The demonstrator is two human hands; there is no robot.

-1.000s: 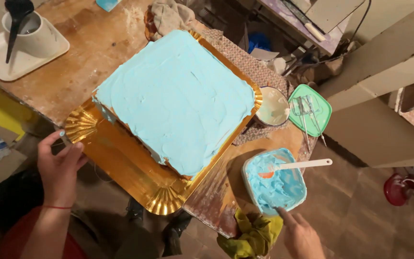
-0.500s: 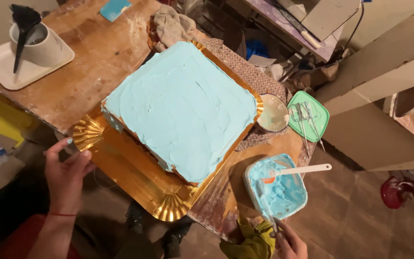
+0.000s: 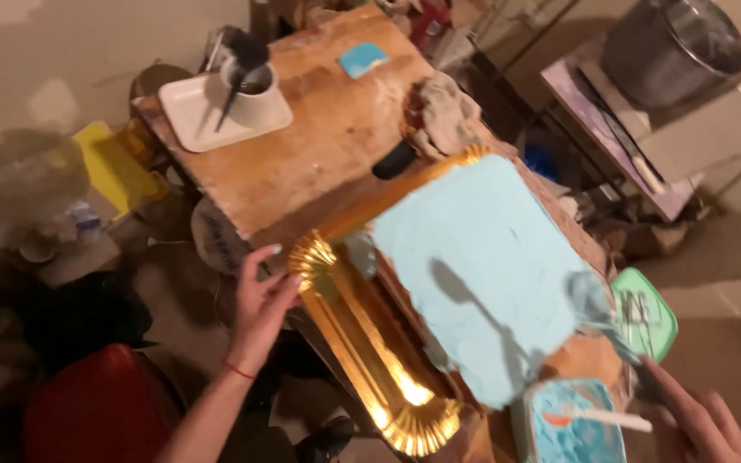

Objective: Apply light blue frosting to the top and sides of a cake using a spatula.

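Note:
A square cake covered in pale blue frosting (image 3: 473, 266) sits on a gold foil tray (image 3: 362, 343) on a wooden table (image 3: 328, 146). My left hand (image 3: 263, 300) holds the tray's fluted rim at its near left corner. My right hand (image 3: 696, 420) is at the bottom right, closed on the dark handle of a spatula (image 3: 636, 360), blurred. Its blade reaches up toward a small bowl (image 3: 589, 296) by the cake's right edge. A tub of blue frosting (image 3: 559, 433) with a white utensil (image 3: 615, 420) in it stands just left of that hand.
A green lid (image 3: 649, 313) lies right of the bowl. On the far table are a white tray with a cup and brush (image 3: 233, 99), a blue scraper (image 3: 362, 58) and a crumpled cloth (image 3: 443, 111). A metal pot (image 3: 671, 43) stands upper right, and a red object (image 3: 96, 403) lies low left.
The view has swung, so the cake now sits lower and to the right. My right hand has risen from beside the tub, now with a spatula. My left hand stays on the tray's rim.

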